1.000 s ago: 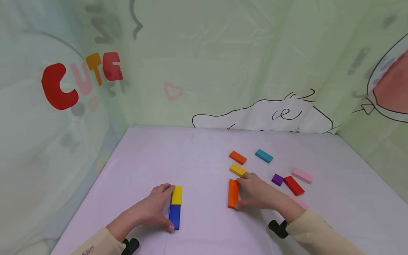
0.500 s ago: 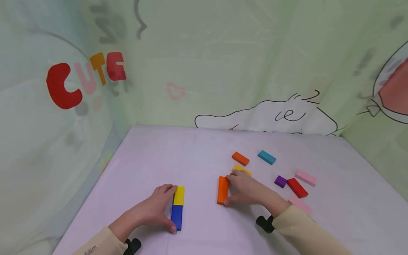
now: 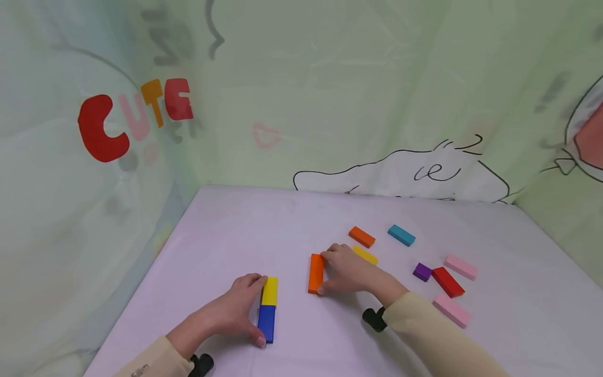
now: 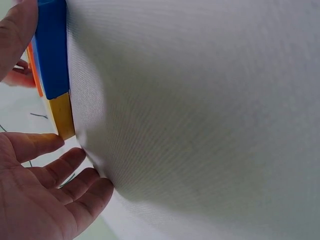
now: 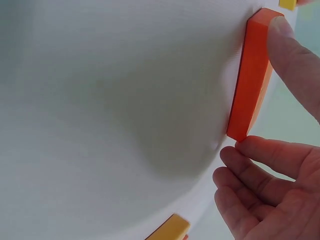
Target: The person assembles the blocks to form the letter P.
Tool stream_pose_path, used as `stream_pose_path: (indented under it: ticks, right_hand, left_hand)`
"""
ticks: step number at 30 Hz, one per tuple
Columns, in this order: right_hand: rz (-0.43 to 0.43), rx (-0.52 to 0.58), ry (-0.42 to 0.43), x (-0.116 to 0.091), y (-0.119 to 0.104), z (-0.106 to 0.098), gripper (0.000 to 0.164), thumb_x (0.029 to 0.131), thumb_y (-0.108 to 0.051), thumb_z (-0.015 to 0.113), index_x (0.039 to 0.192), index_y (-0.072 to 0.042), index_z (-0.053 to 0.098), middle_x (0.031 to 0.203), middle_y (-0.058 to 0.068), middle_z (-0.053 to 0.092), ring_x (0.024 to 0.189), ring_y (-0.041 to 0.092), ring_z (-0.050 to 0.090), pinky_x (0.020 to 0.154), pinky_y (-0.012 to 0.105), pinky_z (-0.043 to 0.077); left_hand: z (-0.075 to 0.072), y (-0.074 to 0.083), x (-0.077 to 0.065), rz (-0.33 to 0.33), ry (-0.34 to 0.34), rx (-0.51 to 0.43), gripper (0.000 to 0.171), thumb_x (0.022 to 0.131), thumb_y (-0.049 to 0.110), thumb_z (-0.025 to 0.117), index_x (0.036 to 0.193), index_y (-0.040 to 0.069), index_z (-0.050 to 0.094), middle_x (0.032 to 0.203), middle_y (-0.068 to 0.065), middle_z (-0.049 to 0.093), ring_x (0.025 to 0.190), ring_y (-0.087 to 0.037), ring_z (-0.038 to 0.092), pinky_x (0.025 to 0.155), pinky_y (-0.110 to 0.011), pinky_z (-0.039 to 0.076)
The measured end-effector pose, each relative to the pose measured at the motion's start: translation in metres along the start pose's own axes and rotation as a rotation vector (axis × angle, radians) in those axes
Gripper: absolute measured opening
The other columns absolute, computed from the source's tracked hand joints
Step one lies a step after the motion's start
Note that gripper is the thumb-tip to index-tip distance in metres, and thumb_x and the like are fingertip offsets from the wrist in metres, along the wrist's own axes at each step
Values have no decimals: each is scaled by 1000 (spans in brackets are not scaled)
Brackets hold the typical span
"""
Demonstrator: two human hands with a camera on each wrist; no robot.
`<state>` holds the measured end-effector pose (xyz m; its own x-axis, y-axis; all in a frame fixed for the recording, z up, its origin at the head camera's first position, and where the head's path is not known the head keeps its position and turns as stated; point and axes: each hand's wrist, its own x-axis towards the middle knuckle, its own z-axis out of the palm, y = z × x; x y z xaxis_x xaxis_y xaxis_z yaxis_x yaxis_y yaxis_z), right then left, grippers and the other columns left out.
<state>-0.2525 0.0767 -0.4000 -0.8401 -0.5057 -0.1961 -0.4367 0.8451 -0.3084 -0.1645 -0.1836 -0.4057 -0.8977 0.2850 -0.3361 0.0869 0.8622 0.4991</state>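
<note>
A yellow block [image 3: 270, 291] and a blue block [image 3: 266, 323] lie end to end on the pale table. My left hand [image 3: 234, 310] spans this pair from the left, its thumb at the blue block's near end and its index fingertip at the yellow block's far end. To their right, a longer orange block [image 3: 316, 274] stands nearly parallel, with a gap between. My right hand [image 3: 349, 269] pinches it end to end from the right side. In the right wrist view, thumb and index fingertip meet opposite ends of the orange block [image 5: 251, 75]; the other fingers curl loosely.
Right of my right hand lie a yellow block [image 3: 366, 254], a smaller orange block [image 3: 361, 237] and a teal block [image 3: 401, 235]. Farther right are a purple block [image 3: 422, 272], a red block [image 3: 448, 282] and two pink blocks [image 3: 451, 310]. Fabric walls [image 3: 330, 94] enclose the table.
My right hand has brought the orange block leftward and slightly away from me, closer to the yellow and blue pair. The left hand keeps its place at the pair. The head view has turned slightly left.
</note>
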Motion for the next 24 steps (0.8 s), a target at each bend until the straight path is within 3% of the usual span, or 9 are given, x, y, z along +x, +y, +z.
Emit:
stream_pose_path:
  ticks: [24]
  right_hand:
    - [-14,23,-51,52,-27,1,75,83,-38,86,141,0,58,141,20,57,130,35,50,110,48,50]
  left_hand:
    - [-2,-1,4,-6,-23,17,118,63,41,97,157,6,36,162,-18,34,148,-37,32,116,-61,40]
